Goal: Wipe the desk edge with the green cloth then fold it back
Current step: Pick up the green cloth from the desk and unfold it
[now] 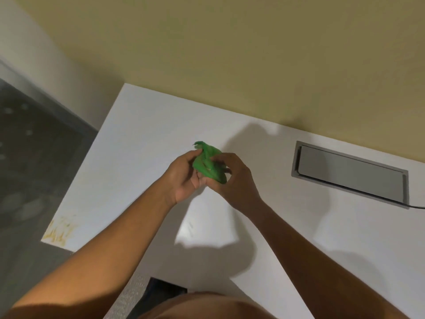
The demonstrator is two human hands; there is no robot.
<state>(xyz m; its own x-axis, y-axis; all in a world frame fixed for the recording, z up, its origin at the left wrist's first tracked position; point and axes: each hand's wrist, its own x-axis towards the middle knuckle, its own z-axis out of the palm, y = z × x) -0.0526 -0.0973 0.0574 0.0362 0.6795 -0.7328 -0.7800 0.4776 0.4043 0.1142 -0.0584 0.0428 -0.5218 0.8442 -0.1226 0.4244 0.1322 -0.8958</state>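
Observation:
A bunched-up green cloth [208,162] is held above the middle of the white desk [128,143]. My left hand [184,178] grips its left side with the thumb on top. From the right, my right hand [234,178] pinches the cloth's right side. One corner of the cloth sticks up past my fingers. The desk's left edge [78,171] runs diagonally, with a yellowish stain [60,231] at its near left corner.
A grey cable-port flap [349,174] is set into the desk at the right, with a dark cable [417,207] leaving it. A yellow wall [230,54] backs the desk. Dark floor [30,157] lies to the left. My body fills the bottom edge.

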